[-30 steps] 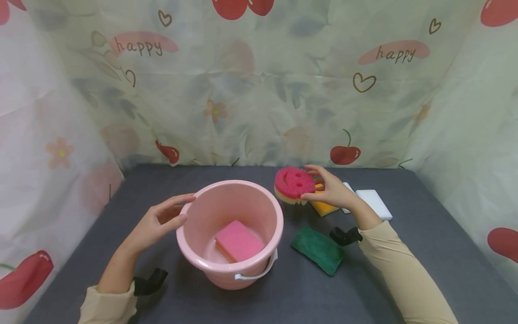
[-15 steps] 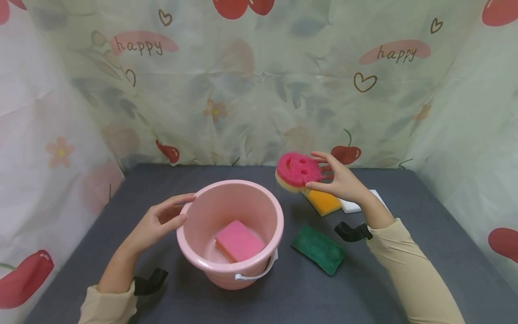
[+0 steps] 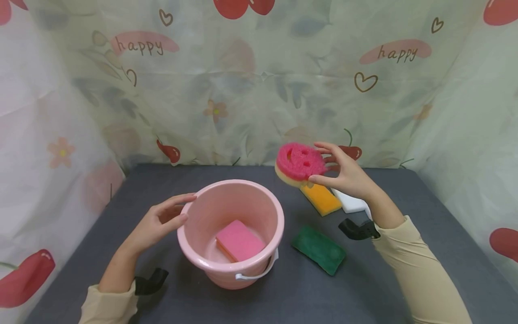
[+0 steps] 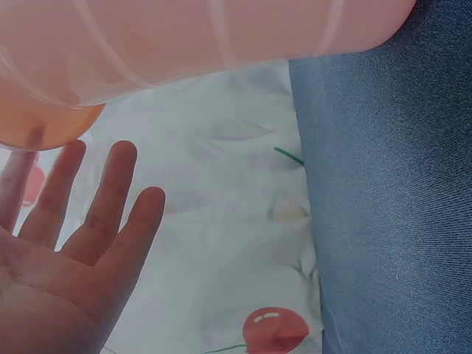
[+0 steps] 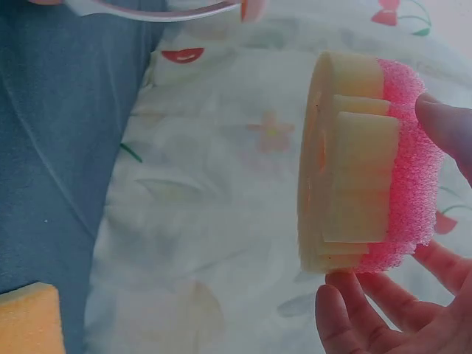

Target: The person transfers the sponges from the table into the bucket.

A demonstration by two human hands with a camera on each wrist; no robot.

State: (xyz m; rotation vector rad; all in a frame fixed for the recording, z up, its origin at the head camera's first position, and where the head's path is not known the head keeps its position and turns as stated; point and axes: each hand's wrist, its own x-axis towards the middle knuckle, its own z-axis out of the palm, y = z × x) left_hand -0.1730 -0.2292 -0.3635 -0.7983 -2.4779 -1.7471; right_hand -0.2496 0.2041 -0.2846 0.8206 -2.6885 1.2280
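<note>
Over one table point(image 3: 291, 297), the right hand point(image 3: 349, 174) pinches one smiley sponge point(image 3: 297, 161); the relaxed left hand point(image 3: 155, 222) seemingly touches one bucket point(image 3: 220, 266)

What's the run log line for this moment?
right hand: holds smiley sponge off table | left hand: touches bucket rim | in bucket: pink sponge | on table: green sponge, orange sponge, white pad (partly hidden)

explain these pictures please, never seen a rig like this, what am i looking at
There's no machine, just a person's bare hands. The wide picture comes from a camera worn on the head; the other two, from one on each wrist. The left hand touches the rim of a pink bucket with a pink sponge inside. The right hand holds a smiley-face sponge in its fingers. Also on the dark table lie a green pad, an orange sponge and something white, partly hidden.
</note>
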